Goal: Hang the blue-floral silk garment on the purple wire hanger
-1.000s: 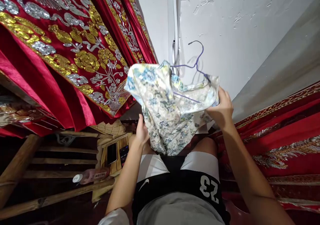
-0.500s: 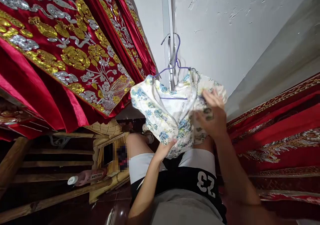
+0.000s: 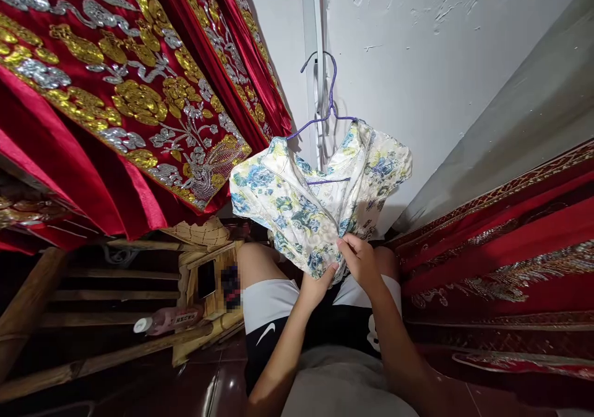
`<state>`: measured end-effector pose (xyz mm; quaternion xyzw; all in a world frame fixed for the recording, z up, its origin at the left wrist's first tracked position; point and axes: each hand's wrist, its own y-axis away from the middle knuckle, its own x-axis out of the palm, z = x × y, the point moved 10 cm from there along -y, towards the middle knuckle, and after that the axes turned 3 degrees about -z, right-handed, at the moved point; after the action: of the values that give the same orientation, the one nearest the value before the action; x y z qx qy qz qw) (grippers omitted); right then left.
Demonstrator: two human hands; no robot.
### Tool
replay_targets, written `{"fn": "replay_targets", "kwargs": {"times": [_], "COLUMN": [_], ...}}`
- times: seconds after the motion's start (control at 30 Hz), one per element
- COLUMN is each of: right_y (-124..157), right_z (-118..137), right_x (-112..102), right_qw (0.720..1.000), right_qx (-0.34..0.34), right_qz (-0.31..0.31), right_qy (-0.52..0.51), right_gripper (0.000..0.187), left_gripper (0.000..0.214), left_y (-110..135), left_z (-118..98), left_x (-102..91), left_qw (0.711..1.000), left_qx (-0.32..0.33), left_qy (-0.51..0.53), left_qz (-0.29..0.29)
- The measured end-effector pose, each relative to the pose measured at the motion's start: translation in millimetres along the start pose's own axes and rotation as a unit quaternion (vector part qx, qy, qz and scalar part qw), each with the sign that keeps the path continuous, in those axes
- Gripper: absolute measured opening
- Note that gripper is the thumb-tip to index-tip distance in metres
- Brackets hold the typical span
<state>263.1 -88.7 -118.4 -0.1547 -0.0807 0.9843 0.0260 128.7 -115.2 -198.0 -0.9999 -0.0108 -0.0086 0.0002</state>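
Observation:
A white blouse [image 3: 297, 213] with blue and yellow flowers, short sleeves and a V-neck is draped on a purple hanger [image 3: 332, 89]. The hanger's hook points up in front of the white wall. My left hand [image 3: 319, 286] grips the lower front of the blouse, thumb on top and the other fingers hidden behind the cloth. Just to the right and a little higher, my right hand [image 3: 359, 257] pinches the blouse's front edge below the neckline. Both hands are above my lap.
Red cloths with gold and silver sequins hang at left [image 3: 139, 101] and right [image 3: 501, 268]. A bamboo seat [image 3: 185, 343] at lower left holds a pink bottle [image 3: 171, 320], a dark phone [image 3: 206, 279] and a blurred-out item. A white wall [image 3: 399, 64] stands ahead.
My right hand has moved from the sleeve at right down to the blouse's front, closing on its edge. The blouse has shifted slightly left, and my left hand keeps its hold.

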Motion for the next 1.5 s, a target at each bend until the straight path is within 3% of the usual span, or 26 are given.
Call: {"fn": "replay_targets", "kwargs": {"times": [0.2,0.4,0.47,0.53,0.6,0.67,0.7,0.77,0.87,1.0,1.1,1.27,1.33,1.4,1.5], "right_y": [3.9,5.4,8.4,10.9,12.3,13.0,13.3,14.1,15.2,9.6,5.8,11.5,5.6,-12.8,-57.4], "right_z": [-6.1,-2.7,1.2,4.2,4.8,2.2,-0.1,-4.1,-3.9,3.7,-1.4,-23.9,-23.1,-11.4,28.6], "right_x": [-7.2,-18.7,-27.5,-30.9,-26.3,-15.3,-8.5,5.4,18.4,2.2,-10.5,7.6,7.4,-4.5,-28.5], "right_qw": [0.998,0.995,0.992,0.991,0.991,0.99,0.989,0.988,0.993,0.997,0.991,0.938,0.923,0.923,0.928], "right_qx": [0.024,-0.021,-0.038,-0.053,-0.063,-0.057,-0.046,-0.017,0.012,0.013,0.058,0.207,0.235,0.228,0.173], "right_qz": [-0.064,-0.099,-0.118,-0.121,-0.104,-0.073,-0.056,-0.015,0.05,0.039,0.013,0.072,0.076,0.054,0.022], "right_qy": [-0.012,0.012,0.002,-0.013,-0.052,-0.108,-0.132,-0.15,-0.102,-0.059,-0.119,-0.269,-0.294,-0.304,-0.33], "right_gripper": [0.043,0.033,0.031,0.03,0.032,0.036,0.037,0.037,0.033,0.022,0.021,0.034,0.036,0.037,0.034], "left_gripper": [0.06,0.058,0.057,0.061,0.073,0.074,0.066,0.044,0.023,0.008,0.01,0.009,0.009,0.009,0.012], "left_y": [0.4,1.8,3.5,8.5,20.8,32.3,32.3,23.8,9.6,-0.9,-0.1,5.3,3.4,0.0,-3.8], "left_z": [5.0,11.4,15.3,8.6,-14.1,-47.1,-61.8,-81.3,-89.3,-90.9,-91.6,-88.2,-83.2,-76.2,-63.6], "left_x": [-5.8,-14.9,-31.1,-57.3,-81.9,-84.0,-74.1,-42.4,-10.2,-3.6,-0.7,-1.0,0.1,4.4,16.6], "left_qw": [0.999,0.999,0.995,0.98,0.94,0.891,0.879,0.878,0.892,0.911,0.918,0.931,0.942,0.952,0.961], "left_qx": [-0.028,-0.028,-0.028,0.013,0.106,0.23,0.284,0.361,0.387,0.375,0.368,0.337,0.31,0.283,0.257], "left_qy": [0.024,0.027,0.02,0.001,-0.043,-0.113,-0.15,-0.201,-0.197,-0.141,-0.121,-0.101,-0.093,-0.084,-0.077], "left_qz": [-0.002,-0.03,-0.09,-0.198,-0.322,-0.373,-0.351,-0.243,-0.127,-0.1,-0.079,-0.092,-0.092,-0.082,-0.065]}}
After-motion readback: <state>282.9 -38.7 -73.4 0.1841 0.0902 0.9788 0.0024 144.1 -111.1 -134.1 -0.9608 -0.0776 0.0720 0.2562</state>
